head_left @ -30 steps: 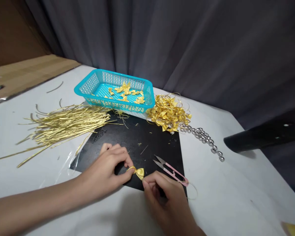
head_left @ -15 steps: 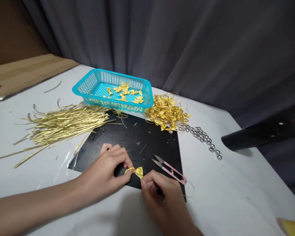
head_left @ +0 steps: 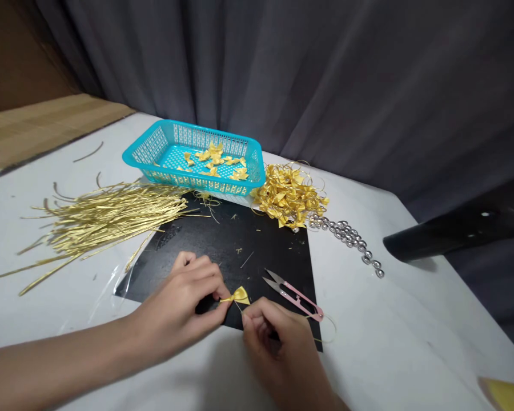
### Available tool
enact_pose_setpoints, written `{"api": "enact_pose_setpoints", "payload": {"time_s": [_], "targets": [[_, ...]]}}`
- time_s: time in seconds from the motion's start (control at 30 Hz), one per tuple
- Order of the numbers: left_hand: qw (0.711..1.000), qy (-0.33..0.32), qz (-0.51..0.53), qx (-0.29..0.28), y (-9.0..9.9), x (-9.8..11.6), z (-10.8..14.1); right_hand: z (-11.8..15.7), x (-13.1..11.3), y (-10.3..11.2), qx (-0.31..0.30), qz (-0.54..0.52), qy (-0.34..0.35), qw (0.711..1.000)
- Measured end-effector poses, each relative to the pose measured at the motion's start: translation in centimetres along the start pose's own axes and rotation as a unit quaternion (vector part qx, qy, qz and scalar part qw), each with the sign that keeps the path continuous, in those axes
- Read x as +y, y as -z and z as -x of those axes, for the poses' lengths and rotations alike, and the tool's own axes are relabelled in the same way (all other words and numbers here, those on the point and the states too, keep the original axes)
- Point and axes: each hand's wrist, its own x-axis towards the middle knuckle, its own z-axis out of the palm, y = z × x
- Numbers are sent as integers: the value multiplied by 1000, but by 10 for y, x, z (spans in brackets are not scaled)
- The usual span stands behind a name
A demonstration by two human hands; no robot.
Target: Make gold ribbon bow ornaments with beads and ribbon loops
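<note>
At lower centre of the frame, pinches a small yellow bow (head_left: pixel 240 294) by its left end, thumb to fingers, in the left hand (head_left: pixel 188 302). Grips a thin thread (head_left: pixel 239 307), stretched from the bow's middle, with the fingertips of the right hand (head_left: pixel 282 342). Has the hands close but apart, with the bow's right loop free between them, over the near edge of the black mat (head_left: pixel 205 245). Cannot tell whether the bow touches the mat. Has pink snips (head_left: pixel 302 296) lying just beyond the right hand, with the handle end at the mat's right edge. Leaves a band of mat, dotted with scraps, between hands and blue basket (head_left: pixel 205 183). Is bounded at upper left by gold strands (head_left: pixel 115 220), at upper right by a pile of yellow bows (head_left: pixel 289 197) and silver beads (head_left: pixel 346 233). Offers widest room at lower right, across white bench (head_left: pixel 389 342) to its slanting right edge, crossed higher up by a black tube (head_left: pixel 445 228).
</note>
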Motion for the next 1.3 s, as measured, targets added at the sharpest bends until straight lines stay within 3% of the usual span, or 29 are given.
{"api": "enact_pose_setpoints", "payload": {"time_s": [0.23,0.5,0.87,1.1,1.3], "targets": [[1000,-8,-10,-6,0,0,4,0,3,-2,3,29,34,999],[997,-58,-48,2,-2,3,7,2,0,-3,5,114,122,986],[986,-128,-93,48,-6,2,10,2,-1,-4,12,137,135,981],[970,-179,-117,111,-6,-2,10,4,8,-8,51,105,162,980],[952,-222,-155,146,10,1,13,7,8,-8,120,86,192,970]]}}
